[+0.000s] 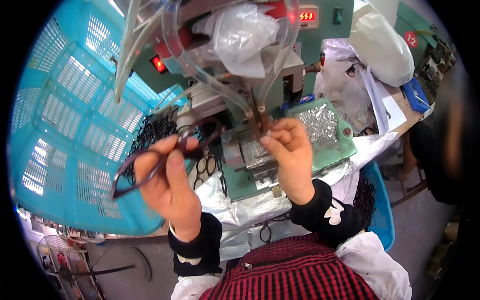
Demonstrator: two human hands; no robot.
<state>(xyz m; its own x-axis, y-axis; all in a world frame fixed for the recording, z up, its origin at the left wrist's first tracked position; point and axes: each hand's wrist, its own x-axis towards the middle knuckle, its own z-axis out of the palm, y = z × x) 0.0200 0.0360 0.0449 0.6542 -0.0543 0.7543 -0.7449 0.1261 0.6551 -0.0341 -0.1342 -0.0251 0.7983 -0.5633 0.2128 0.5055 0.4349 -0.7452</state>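
My left hand (175,192) is closed around a dark, glossy eyeglass frame (117,190), held in the air left of a green bench machine (325,30). The frame is partly hidden by my fingers. My right hand (294,162) is at the machine's working point, thumb and fingertips pinched together just under the brown tips of two clear tubes (216,90). Whatever lies between those fingertips is too small to make out. Below them sits a metal fixture block (257,152). Right of it, a green tray (345,150) holds many tiny shiny metal parts (317,122).
Large turquoise baskets (55,165) crowd the left, beside a heap of dark frames (155,130). More frames (205,167) lie by the machine's base. A blue crate (384,215) with dark pieces stands at right, below a white bag (382,45). A fan (62,260) is lower left.
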